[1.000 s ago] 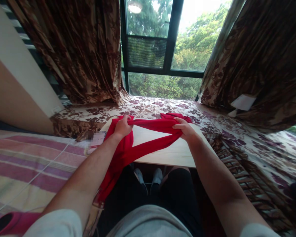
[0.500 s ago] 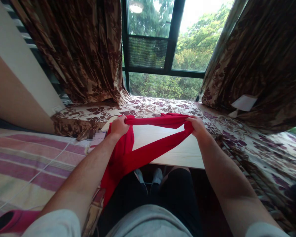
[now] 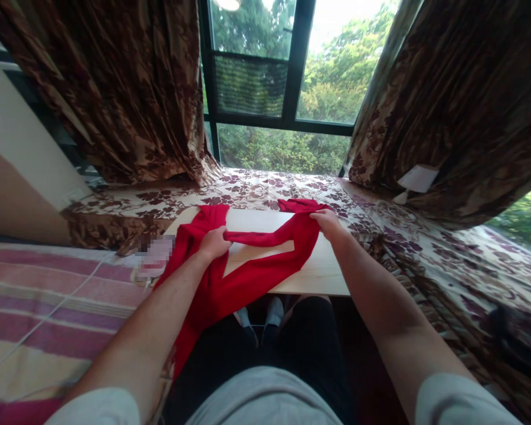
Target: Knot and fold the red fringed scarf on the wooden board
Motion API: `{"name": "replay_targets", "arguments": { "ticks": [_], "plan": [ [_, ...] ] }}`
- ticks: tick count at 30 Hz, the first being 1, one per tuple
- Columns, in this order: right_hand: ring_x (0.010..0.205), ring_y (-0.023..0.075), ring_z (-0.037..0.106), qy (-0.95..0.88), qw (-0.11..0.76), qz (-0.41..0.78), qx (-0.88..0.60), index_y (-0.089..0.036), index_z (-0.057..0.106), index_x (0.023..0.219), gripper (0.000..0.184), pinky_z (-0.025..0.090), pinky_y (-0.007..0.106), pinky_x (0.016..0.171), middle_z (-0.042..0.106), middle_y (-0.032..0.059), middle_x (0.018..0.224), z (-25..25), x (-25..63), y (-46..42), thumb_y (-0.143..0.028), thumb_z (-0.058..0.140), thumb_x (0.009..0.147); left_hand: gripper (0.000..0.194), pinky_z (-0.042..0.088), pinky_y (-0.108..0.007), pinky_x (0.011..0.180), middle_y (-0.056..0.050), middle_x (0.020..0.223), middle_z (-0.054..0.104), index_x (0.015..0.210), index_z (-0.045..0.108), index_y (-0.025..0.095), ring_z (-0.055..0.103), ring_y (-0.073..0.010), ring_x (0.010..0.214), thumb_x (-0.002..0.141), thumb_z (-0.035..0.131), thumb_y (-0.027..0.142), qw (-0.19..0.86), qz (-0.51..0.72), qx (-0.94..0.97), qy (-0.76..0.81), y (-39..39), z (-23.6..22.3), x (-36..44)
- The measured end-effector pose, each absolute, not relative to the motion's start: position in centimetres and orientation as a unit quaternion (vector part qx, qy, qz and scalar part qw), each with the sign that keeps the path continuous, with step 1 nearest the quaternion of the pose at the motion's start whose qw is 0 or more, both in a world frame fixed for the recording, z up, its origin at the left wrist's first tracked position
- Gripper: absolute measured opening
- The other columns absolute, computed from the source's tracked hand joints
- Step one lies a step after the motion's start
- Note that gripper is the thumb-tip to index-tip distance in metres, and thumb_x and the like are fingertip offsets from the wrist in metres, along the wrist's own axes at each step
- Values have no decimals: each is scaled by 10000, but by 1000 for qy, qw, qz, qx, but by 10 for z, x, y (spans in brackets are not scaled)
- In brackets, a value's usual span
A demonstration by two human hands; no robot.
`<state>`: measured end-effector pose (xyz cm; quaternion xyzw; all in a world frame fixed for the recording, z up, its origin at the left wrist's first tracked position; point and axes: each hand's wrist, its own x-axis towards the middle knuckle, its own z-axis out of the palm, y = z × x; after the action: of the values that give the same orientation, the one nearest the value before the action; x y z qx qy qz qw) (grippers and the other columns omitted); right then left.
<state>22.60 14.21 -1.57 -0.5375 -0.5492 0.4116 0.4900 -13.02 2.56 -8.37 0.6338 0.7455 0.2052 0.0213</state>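
Note:
A red garment [image 3: 256,280] with long narrow parts lies across a pale wooden tabletop [image 3: 325,271], and its near left end hangs over the front edge towards my lap. My left hand [image 3: 214,243] is closed on a strip of it, left of the middle. At the far right, my right hand [image 3: 327,224] pinches the fabric near its bunched end. Between both hands a strip of cloth runs slightly slack, and a second length bends round below it. Whether it is a top or trousers I cannot tell.
A striped bed cover [image 3: 35,301] with a white cable [image 3: 66,307] lies to the left. A blurred pale item [image 3: 157,260] sits by the tabletop's left edge. Beyond is a flower-patterned window ledge [image 3: 265,188], with a small white lamp [image 3: 418,178] to the right.
Both hands have come down nearer the tabletop, and the right hand has moved slightly left. The strip between them is slacker, and more red cloth now rests on the table.

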Motion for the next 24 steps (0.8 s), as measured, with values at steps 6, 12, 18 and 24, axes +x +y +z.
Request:
{"name": "replay_targets", "arguments": {
  "ticks": [6, 12, 18, 24],
  "plan": [
    [993, 259, 641, -774, 344, 124, -517, -174, 712, 924, 204, 494, 364, 898, 715, 110, 1006, -36, 171, 79, -210, 709, 723, 195, 473, -277, 772, -51, 948, 742, 963, 649, 239, 677, -219, 900, 782, 642, 310, 26, 220, 627, 747, 22, -99, -133],
    [1098, 274, 655, -952, 134, 160, -222, -252, 548, 1401, 765, 524, 334, 861, 513, 107, 1478, -64, 115, -7, -537, 777, 729, 277, 481, -303, 815, -64, 973, 735, 998, 669, 231, 674, -238, 933, 771, 671, 389, -12, 213, 632, 745, 25, -109, -135],
    [886, 241, 675, -975, 11, 81, -208, -199, 621, 1180, 442, 485, 301, 698, 686, 100, 1090, -70, 105, -25, -420, 735, 816, 290, 491, -313, 826, -64, 975, 736, 994, 671, 243, 681, -249, 936, 764, 684, 419, -29, 208, 633, 745, 27, -114, -138],
    [707, 142, 578, -926, 153, 224, -263, -188, 602, 827, 55, 398, 237, 631, 644, 0, 776, -51, 131, 8, -186, 644, 790, 273, 489, -327, 819, -77, 946, 726, 964, 665, 237, 680, -266, 927, 773, 657, 432, -41, 207, 641, 738, 27, -114, -138]
  ]
}}
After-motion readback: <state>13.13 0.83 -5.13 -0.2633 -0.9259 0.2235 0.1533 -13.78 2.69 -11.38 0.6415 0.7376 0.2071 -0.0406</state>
